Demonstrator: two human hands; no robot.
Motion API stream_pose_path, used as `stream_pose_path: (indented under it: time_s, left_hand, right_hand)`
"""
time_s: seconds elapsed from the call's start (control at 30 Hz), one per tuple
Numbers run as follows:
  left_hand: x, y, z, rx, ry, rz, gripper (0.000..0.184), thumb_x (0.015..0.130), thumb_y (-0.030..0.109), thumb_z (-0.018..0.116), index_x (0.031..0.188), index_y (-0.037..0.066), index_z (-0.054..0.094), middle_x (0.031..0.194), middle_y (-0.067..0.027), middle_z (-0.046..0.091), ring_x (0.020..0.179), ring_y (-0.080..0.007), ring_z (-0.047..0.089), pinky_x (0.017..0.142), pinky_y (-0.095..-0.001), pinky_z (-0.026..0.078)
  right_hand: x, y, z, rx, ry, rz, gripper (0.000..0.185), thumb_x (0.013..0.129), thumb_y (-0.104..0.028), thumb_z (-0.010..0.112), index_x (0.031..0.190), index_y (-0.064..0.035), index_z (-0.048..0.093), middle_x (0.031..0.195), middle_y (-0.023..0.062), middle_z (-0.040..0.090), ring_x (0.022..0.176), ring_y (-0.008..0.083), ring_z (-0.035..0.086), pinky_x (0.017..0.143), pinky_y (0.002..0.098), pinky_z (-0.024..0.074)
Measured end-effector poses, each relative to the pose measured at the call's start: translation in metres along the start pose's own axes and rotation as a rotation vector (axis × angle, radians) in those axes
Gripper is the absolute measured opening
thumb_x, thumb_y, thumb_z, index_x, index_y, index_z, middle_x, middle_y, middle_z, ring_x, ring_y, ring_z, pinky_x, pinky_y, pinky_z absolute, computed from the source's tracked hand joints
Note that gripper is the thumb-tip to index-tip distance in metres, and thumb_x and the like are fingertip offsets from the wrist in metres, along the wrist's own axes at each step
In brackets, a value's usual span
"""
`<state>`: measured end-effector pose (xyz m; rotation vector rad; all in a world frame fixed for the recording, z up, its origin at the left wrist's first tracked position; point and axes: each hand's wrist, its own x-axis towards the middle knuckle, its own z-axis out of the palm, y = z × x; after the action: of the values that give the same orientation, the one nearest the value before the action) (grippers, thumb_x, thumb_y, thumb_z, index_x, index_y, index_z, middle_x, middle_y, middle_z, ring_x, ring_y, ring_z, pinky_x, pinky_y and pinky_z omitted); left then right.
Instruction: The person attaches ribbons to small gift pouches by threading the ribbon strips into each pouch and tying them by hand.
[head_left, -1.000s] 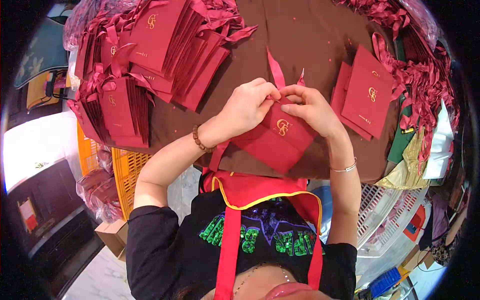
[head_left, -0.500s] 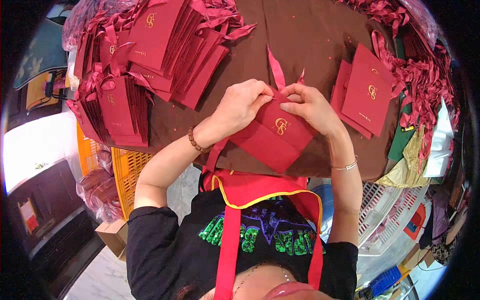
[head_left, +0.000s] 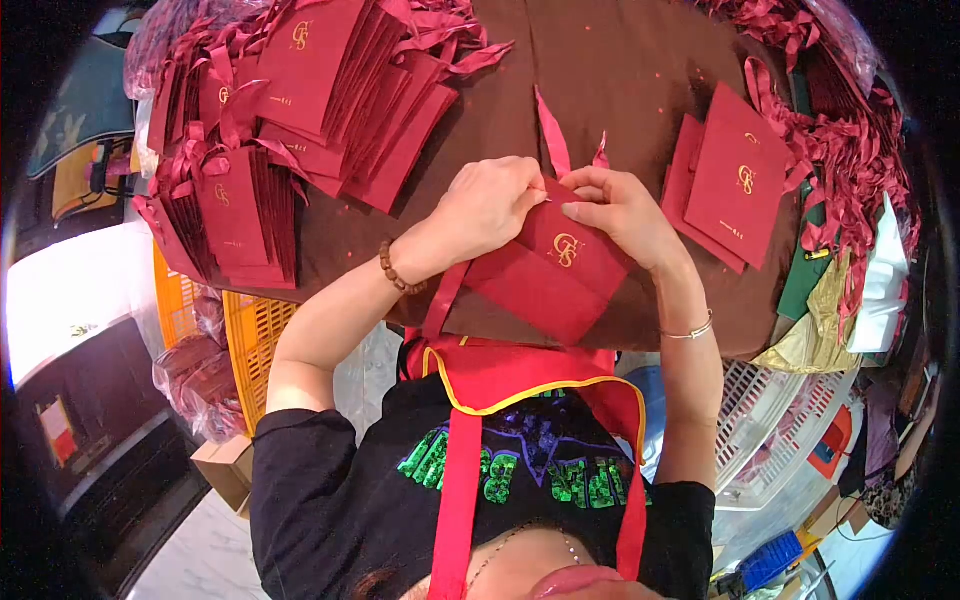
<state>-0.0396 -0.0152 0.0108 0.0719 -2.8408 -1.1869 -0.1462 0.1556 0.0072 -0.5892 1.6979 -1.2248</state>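
A dark red paper gift bag (head_left: 555, 290) with gold letters lies tilted at the table's near edge, between my hands. My left hand (head_left: 495, 205) is closed in a pinch at the bag's top edge; a small pale tip, like a ribbon's end, shows at its fingertips. Thumb and fingers of my right hand (head_left: 620, 215) grip the top edge just beside it. Beyond the fingers a red ribbon (head_left: 552, 130) sticks up, with a shorter ribbon end (head_left: 601, 152) to its right. My fingers hide the spot where ribbon and bag meet.
Stacks of ribboned red bags (head_left: 310, 85) stand at the left on the brown tablecloth (head_left: 590, 60). Two flat bags (head_left: 735, 180) lie at the right, beside a heap of loose ribbons (head_left: 850, 170). An orange crate (head_left: 258, 340) and a white basket (head_left: 775, 430) flank the table below.
Both hands stay at the bag's top edge. My left fingertips have shifted slightly, and the small pale tip shows more clearly now. The bag has barely turned.
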Motion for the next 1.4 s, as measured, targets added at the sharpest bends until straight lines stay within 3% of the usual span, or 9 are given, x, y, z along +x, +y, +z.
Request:
stream_pose_path:
  time_s: [0.27,0.57,0.63,0.87,0.93,1.13,1.17,1.27,1.4]
  left_hand:
    - [-0.002,0.004,0.009,-0.100,0.064,-0.001,0.010,0.084,0.011,0.056,0.081,0.002,0.057,0.078,-0.0179,0.060,0.074,-0.0371,0.059,0.065,-0.0446,0.046]
    - [-0.003,0.004,0.011,-0.055,0.076,-0.010,0.009,0.082,0.011,0.059,0.080,0.002,0.056,0.077,-0.0167,0.059,0.074,-0.0348,0.060,0.063,-0.0406,0.046]
    - [-0.002,0.004,0.011,-0.045,0.072,-0.001,0.009,0.082,0.011,0.060,0.080,0.002,0.056,0.077,-0.0166,0.059,0.074,-0.0350,0.059,0.063,-0.0411,0.046]
    - [-0.005,0.005,0.011,0.019,0.067,0.004,0.009,0.084,0.011,0.055,0.081,0.002,0.054,0.078,-0.0173,0.059,0.072,-0.0369,0.058,0.064,-0.0457,0.046]
    - [-0.005,0.008,0.013,0.078,0.088,0.061,0.007,0.080,0.009,0.054,0.080,0.002,0.053,0.076,-0.0161,0.058,0.071,-0.0352,0.058,0.063,-0.0436,0.047]
    - [-0.009,0.017,0.025,0.545,0.238,0.360,0.015,0.068,0.012,0.057,0.079,0.004,0.052,0.072,-0.0087,0.050,0.064,-0.0225,0.053,0.054,-0.0327,0.044]
    - [-0.011,0.017,0.028,0.558,0.247,0.341,0.014,0.069,0.015,0.055,0.079,0.005,0.052,0.072,-0.0080,0.049,0.064,-0.0221,0.051,0.058,-0.0325,0.042]
    - [-0.014,0.010,0.021,0.431,0.193,0.368,0.012,0.070,0.014,0.059,0.080,0.007,0.054,0.077,-0.0069,0.051,0.074,-0.0231,0.052,0.066,-0.0357,0.040]
    - [-0.013,0.009,-0.002,0.171,0.118,0.357,0.012,0.072,0.015,0.065,0.080,0.010,0.057,0.083,-0.0039,0.052,0.082,-0.0227,0.050,0.071,-0.0372,0.035]
  right_hand:
    - [-0.003,-0.001,0.000,0.057,-0.013,0.042,0.028,0.082,-0.003,0.060,0.109,0.0016,0.056,0.093,0.0022,0.061,0.083,0.0061,0.055,0.073,0.0199,0.0453]
    - [-0.002,0.003,0.001,0.027,-0.014,0.012,0.027,0.083,-0.002,0.058,0.110,0.0012,0.056,0.091,0.0019,0.061,0.083,0.0056,0.055,0.073,0.0195,0.0452]
    - [-0.003,0.004,0.001,0.049,-0.012,0.021,0.034,0.080,-0.007,0.059,0.111,0.0051,0.057,0.101,0.0120,0.063,0.095,0.0162,0.058,0.083,0.0274,0.0454]
    - [-0.003,0.006,0.003,0.081,0.000,-0.035,0.031,0.081,-0.006,0.059,0.110,0.0053,0.057,0.099,0.0108,0.063,0.093,0.0149,0.058,0.082,0.0274,0.0457]
    - [-0.002,0.007,0.003,0.063,-0.004,-0.020,0.026,0.084,-0.002,0.057,0.109,0.0027,0.056,0.092,0.0010,0.061,0.081,0.0053,0.055,0.074,0.0199,0.0449]
    - [-0.011,-0.008,0.008,-0.047,0.009,-0.046,0.026,0.083,-0.002,0.057,0.109,0.0035,0.057,0.093,0.0025,0.063,0.083,0.0059,0.056,0.075,0.0209,0.0458]
    - [-0.012,-0.008,0.008,-0.046,0.010,-0.046,0.026,0.083,-0.002,0.057,0.109,0.0035,0.057,0.093,0.0025,0.063,0.083,0.0059,0.056,0.075,0.0209,0.0458]
    - [-0.015,-0.004,0.007,-0.010,0.017,-0.060,0.027,0.083,-0.002,0.057,0.109,0.0038,0.056,0.094,0.0029,0.063,0.085,0.0072,0.057,0.077,0.0219,0.0461]
    - [-0.020,0.004,0.007,-0.060,-0.038,-0.140,0.030,0.080,-0.005,0.059,0.109,0.0027,0.058,0.097,0.0121,0.066,0.092,0.0163,0.062,0.081,0.0292,0.0480]
